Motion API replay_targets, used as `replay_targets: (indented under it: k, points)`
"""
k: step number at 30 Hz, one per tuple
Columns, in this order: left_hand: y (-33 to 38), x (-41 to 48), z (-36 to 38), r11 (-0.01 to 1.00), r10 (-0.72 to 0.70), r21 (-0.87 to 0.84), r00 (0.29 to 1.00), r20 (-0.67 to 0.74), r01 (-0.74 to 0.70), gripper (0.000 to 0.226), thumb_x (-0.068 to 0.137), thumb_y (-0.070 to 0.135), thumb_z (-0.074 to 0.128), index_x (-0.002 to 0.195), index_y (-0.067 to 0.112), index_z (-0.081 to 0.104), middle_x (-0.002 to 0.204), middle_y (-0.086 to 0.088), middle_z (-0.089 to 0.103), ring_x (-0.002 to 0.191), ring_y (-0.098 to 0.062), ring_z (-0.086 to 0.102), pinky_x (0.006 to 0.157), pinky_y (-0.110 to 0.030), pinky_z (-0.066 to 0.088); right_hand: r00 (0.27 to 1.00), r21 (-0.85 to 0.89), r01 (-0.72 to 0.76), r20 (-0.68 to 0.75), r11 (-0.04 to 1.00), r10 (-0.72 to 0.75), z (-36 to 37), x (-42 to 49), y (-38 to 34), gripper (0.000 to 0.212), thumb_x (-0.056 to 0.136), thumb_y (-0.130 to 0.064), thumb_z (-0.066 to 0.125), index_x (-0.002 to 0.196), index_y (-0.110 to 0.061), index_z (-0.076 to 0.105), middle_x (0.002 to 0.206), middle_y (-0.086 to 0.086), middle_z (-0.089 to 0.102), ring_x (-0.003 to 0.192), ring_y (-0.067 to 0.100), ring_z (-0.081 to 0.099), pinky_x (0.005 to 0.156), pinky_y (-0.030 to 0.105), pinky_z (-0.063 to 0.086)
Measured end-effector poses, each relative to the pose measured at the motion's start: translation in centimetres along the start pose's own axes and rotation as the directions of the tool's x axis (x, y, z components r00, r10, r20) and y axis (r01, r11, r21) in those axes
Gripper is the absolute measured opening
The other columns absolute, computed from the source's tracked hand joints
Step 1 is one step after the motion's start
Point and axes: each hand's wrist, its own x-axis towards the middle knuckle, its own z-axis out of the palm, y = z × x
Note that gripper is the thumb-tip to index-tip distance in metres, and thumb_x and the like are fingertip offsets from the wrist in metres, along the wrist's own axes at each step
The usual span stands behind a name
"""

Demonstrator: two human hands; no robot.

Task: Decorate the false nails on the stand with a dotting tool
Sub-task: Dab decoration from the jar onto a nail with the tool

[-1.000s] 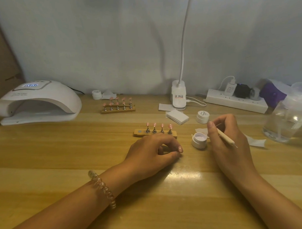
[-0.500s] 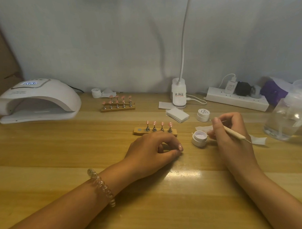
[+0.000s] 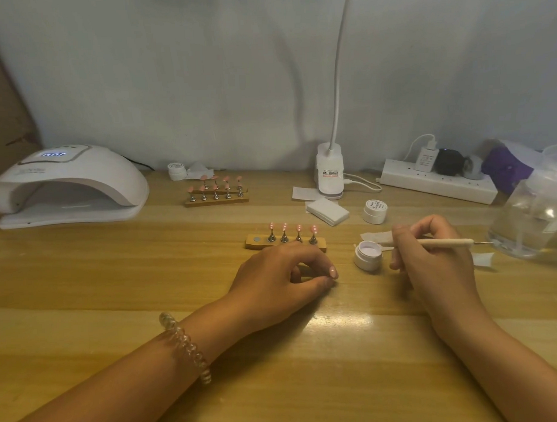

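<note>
My right fingers (image 3: pixel 407 238) are clamping round the dotting tool (image 3: pixel 445 242), holding it level just beside the open gel pot (image 3: pixel 368 256). My left hand (image 3: pixel 279 277) is resting on the table (image 3: pixel 115 279), fingers loosely curled, nothing showing in them. The stand (image 3: pixel 322 245) is sitting just behind that hand. Four pink false nails (image 3: pixel 298 227) are standing on it, with the leftmost slot bare. Pale spots seem to be showing on the nails, though they are too small to be sure. I am judging the dotting partly done. I am probably loading gel now, with more dots left.
</note>
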Motion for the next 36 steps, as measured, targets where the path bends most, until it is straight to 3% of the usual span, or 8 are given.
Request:
replay_targets:
  k: [6, 16, 31, 36]
  points:
    - [0.0, -0.06, 0.0, 1.0, 0.014, 0.001, 1.0, -0.004, -0.014, 0.006, 0.085, 0.043, 0.069, 0.091, 0.045, 0.069, 0.098, 0.023, 0.065, 0.065, 0.002, 0.05, 0.064, -0.026, 0.041, 1.0, -0.015, -0.009, 0.025, 1.0, 0.01, 0.07, -0.06, 0.04, 0.018, 0.085, -0.018, 0.063, 0.076, -0.009, 0.051, 0.052, 0.002, 0.064, 0.045, 0.006, 0.053, 0.04, 0.02, 0.041]
    - [0.07, -0.12, 0.11, 0.999, 0.036, 0.018, 0.999, -0.036, -0.035, 0.008, 0.085, 0.04, 0.071, 0.091, 0.045, 0.067, 0.091, 0.025, 0.062, 0.064, -0.003, 0.051, 0.064, -0.029, 0.043, 0.999, -0.069, 0.028, 0.045, 0.997, -0.025, 0.15, -0.24, 0.12, 0.022, 0.087, -0.021, 0.064, 0.071, -0.014, 0.05, 0.052, -0.002, 0.065, 0.043, 0.007, 0.053, 0.036, 0.017, 0.04]
    - [0.18, -0.12, 0.05, 0.998, 0.051, 0.031, 0.998, -0.033, -0.05, 0.007, 0.085, 0.039, 0.07, 0.088, 0.045, 0.068, 0.092, 0.024, 0.063, 0.064, 0.001, 0.05, 0.063, -0.026, 0.04, 0.999, -0.053, -0.012, 0.037, 0.999, 0.014, 0.03, -0.13, 0.13, 0.018, 0.086, -0.022, 0.063, 0.077, -0.013, 0.052, 0.054, -0.001, 0.066, 0.047, 0.008, 0.055, 0.039, 0.019, 0.042]
    - [0.12, -0.14, 0.06, 0.998, 0.05, 0.029, 0.998, -0.027, -0.049, 0.007, 0.086, 0.04, 0.07, 0.089, 0.046, 0.068, 0.093, 0.025, 0.063, 0.064, 0.001, 0.05, 0.063, -0.027, 0.04, 0.998, -0.079, -0.028, 0.052, 0.996, 0.032, 0.03, -0.14, 0.12, 0.018, 0.087, -0.024, 0.064, 0.076, -0.015, 0.052, 0.055, -0.001, 0.066, 0.046, 0.005, 0.053, 0.045, 0.026, 0.039]
